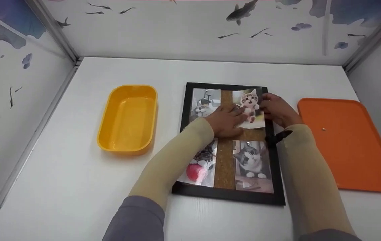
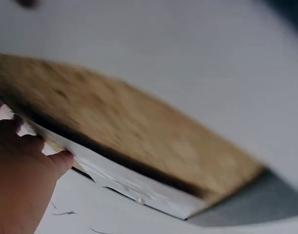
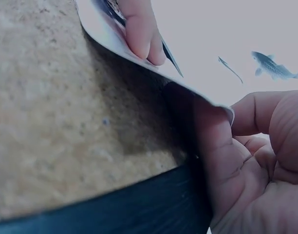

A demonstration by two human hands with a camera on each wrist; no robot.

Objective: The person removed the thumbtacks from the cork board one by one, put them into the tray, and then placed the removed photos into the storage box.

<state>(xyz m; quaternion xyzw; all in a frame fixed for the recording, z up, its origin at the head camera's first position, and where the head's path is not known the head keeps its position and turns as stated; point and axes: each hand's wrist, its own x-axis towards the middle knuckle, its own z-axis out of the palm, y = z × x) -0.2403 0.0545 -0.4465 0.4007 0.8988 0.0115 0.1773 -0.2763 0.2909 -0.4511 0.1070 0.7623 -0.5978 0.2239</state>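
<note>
A black-framed cork board (image 1: 224,164) lies on the table with several cat photos on it. My left hand (image 1: 226,123) rests with spread fingers on the lower left part of the upper right photo, a kitten photo (image 1: 251,100). With its thumb and fingers, my right hand (image 1: 277,108) pinches the right edge of that photo. In the right wrist view the photo's edge (image 3: 134,56) is lifted off the cork (image 3: 51,122), with fingers on both sides. The left forearm partly hides the lower left photo (image 1: 207,174).
Left of the board stands a yellow basin (image 1: 127,149). An orange tray (image 1: 361,154) lies on the right with a small pin (image 1: 323,129) on it. The upper left photo (image 1: 207,100) and lower right photo (image 1: 252,167) carry pins at their tops. White walls border the table.
</note>
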